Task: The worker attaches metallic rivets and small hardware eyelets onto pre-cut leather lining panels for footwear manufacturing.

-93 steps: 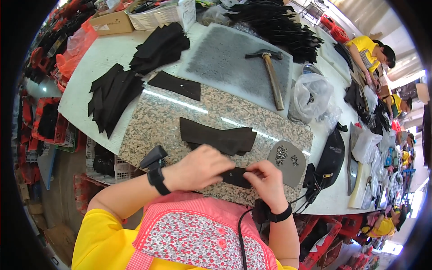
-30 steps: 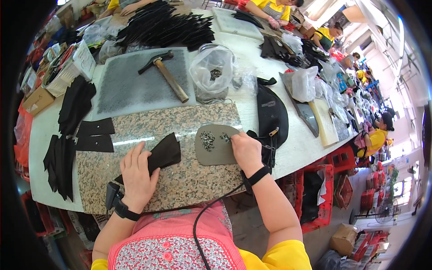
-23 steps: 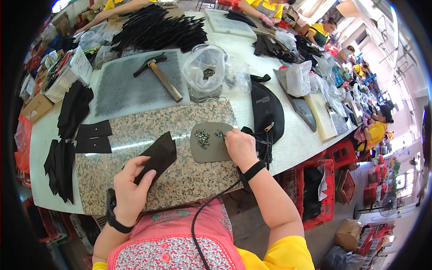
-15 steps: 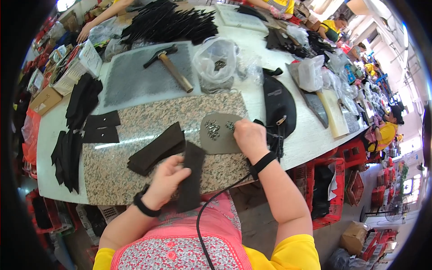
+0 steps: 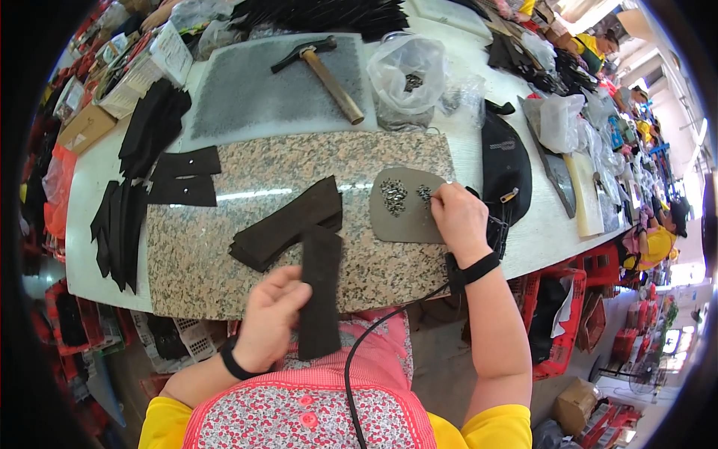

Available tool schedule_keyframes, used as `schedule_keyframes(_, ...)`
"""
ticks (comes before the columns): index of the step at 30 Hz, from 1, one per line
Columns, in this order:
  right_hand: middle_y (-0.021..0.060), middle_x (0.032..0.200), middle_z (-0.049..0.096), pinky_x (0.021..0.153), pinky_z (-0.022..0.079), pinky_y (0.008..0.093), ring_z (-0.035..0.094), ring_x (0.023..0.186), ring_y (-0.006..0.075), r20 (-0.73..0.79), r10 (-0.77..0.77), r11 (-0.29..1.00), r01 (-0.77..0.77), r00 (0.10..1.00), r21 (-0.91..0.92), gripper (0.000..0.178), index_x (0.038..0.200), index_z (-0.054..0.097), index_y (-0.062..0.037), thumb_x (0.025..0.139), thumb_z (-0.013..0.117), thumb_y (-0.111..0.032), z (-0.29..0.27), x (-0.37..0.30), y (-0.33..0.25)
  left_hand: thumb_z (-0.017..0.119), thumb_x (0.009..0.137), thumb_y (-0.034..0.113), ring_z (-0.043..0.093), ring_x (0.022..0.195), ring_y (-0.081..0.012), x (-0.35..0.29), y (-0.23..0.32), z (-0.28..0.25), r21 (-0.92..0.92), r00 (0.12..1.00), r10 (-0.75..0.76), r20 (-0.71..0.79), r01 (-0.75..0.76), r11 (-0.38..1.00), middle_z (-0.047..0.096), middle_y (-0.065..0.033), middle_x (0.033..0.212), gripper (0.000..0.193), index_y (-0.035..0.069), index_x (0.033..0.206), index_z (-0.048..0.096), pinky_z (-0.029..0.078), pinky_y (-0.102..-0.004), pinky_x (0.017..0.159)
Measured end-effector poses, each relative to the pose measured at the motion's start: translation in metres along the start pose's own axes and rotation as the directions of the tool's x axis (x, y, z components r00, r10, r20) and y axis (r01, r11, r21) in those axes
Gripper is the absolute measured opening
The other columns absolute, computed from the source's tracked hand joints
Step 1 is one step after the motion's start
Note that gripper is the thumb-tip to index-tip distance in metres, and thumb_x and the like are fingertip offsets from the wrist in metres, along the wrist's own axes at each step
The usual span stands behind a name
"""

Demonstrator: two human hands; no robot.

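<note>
My left hand [image 5: 275,307] pinches the edge of a dark strip of fabric or leather [image 5: 320,299] between thumb and fingers. That strip hangs over the near edge of a speckled stone slab [image 5: 374,280]. More dark strips [image 5: 288,224] lie stacked on the slab just beyond it. On the right, the fingers of my right hand [image 5: 461,224] are pressed together at a small heap of shiny metal studs [image 5: 425,194]; whatever is between the fingertips is hidden. Both this heap and a larger heap of studs [image 5: 393,197] rest on a rounded grey pad [image 5: 404,229].
Two dark strips with a stud each [image 5: 191,191] lie at the slab's left, beside piled black strips [image 5: 120,232]. Beyond are a hammer [image 5: 329,78] on a grey board [image 5: 239,97] and a plastic bag [image 5: 407,75] holding small metal pieces. A black bag [image 5: 507,161] lies right of my hand.
The view has shifted, so the table sits farther right and higher in the picture. My left hand still holds the strip, and my right hand stays at the small heap of studs.
</note>
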State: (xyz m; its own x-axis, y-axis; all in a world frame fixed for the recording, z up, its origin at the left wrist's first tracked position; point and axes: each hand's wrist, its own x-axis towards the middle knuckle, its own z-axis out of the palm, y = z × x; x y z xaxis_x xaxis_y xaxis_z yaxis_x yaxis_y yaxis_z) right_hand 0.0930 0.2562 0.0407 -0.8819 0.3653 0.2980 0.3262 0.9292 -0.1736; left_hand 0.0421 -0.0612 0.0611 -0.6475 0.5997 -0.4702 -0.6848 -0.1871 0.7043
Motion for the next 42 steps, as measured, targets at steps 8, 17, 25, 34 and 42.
schedule_keyframes(8, 0.0144, 0.08, 0.061, 0.065, 0.048, 0.0409, 0.062, 0.076, 0.0341, -0.014, 0.032, 0.988, -0.03, 0.999, 0.15, 0.011, 0.088, 0.054, -0.0033, 0.088, 0.062, -0.01, -0.011, -0.005, 0.005, 0.051, 0.095, 0.002, 0.068, 0.095, -0.0242, 0.0, -0.015, -0.023, 0.113, 0.988, -0.016, 0.152, -0.001, 0.994, 0.066, -0.0189, 0.109, 0.031, 0.002, 0.124, 0.042, 0.058, -0.0362, 0.082)
schedule_keyframes(17, 0.0016, 0.078, 0.063, 0.066, 0.048, 0.0206, 0.061, 0.072, 0.008, 0.123, 0.573, 0.359, -0.383, 0.81, 0.851, 0.006, 0.095, 0.065, 0.001, 0.091, 0.061, -0.001, -0.045, -0.117, -0.062, 0.049, 0.097, 0.002, 0.065, 0.102, -0.0185, 0.014, -0.04, -0.006, 0.203, 0.956, -0.048, 0.29, -0.012, 0.979, 0.065, -0.0141, 0.113, 0.033, -0.001, 0.13, 0.045, 0.054, -0.0312, 0.088)
schedule_keyframes(25, 0.0074, 0.084, 0.068, 0.07, 0.053, 0.024, 0.065, 0.074, 0.0128, 0.231, 0.68, 0.148, -0.438, 0.696, 0.887, 0.014, 0.103, 0.066, 0.0054, 0.09, 0.063, 0.001, -0.057, -0.145, -0.037, 0.049, 0.099, 0.009, 0.067, 0.096, -0.0188, 0.022, -0.035, 0.004, 0.125, 0.972, -0.024, 0.235, -0.005, 0.992, 0.066, -0.0127, 0.107, 0.026, -0.001, 0.123, 0.051, 0.055, -0.0311, 0.083)
schedule_keyframes(34, 0.0084, 0.092, 0.067, 0.07, 0.051, 0.0231, 0.063, 0.083, 0.0117, 0.204, 0.245, 0.45, -0.298, 0.948, 0.842, 0.018, 0.096, 0.072, 0.0012, 0.081, 0.066, 0.009, -0.032, -0.115, -0.109, 0.05, 0.097, -0.001, 0.063, 0.094, -0.0101, 0.026, -0.05, 0.012, 0.144, 0.959, 0.025, 0.283, -0.068, 0.987, 0.066, -0.0092, 0.108, 0.028, -0.003, 0.124, 0.045, 0.052, -0.0252, 0.082)
schedule_keyframes(42, 0.0022, 0.084, 0.058, 0.064, 0.043, 0.0226, 0.054, 0.076, 0.0099, 0.255, 0.229, 0.469, -0.335, 0.94, 0.817, 0.02, 0.092, 0.075, -0.0047, 0.075, 0.073, 0.005, -0.022, -0.106, -0.118, 0.05, 0.095, -0.003, 0.064, 0.09, -0.0091, 0.028, -0.055, 0.007, 0.174, 0.962, 0.018, 0.274, -0.068, 0.982, 0.067, -0.0075, 0.103, 0.027, -0.002, 0.122, 0.046, 0.053, -0.0234, 0.078)
